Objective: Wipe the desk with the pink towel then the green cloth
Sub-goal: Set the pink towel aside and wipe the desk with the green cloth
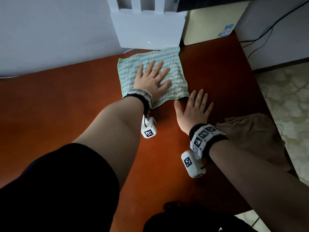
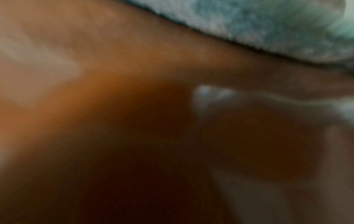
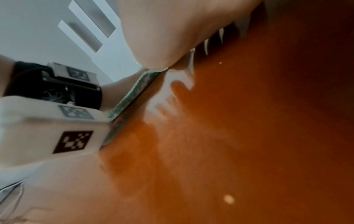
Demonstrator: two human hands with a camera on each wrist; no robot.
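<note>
The left hand (image 1: 151,79) lies flat, fingers spread and straight, palm pressing down on the square green-and-white zigzag-weave cloth (image 1: 172,64) spread on the glossy reddish-brown wooden desk (image 1: 66,97). The right hand (image 1: 192,109) rests just beside that cloth's near right corner, fingers straight and slightly apart, palm down on bare wood; the right wrist view shows its thumb at the cloth's hem. Behind the right wrist, a crumpled pinkish-tan towel (image 1: 250,129) sits at the desk's right edge, partly hanging over it. To the left of the left hand a broad stretch of desk runs open toward the wall. Beyond the cloth stands a white router-like box (image 1: 147,29), and right of it a pale yellow box (image 1: 212,20) with a blue label (image 1: 225,30), its print too small to read. The left wrist view is blurred.
</note>
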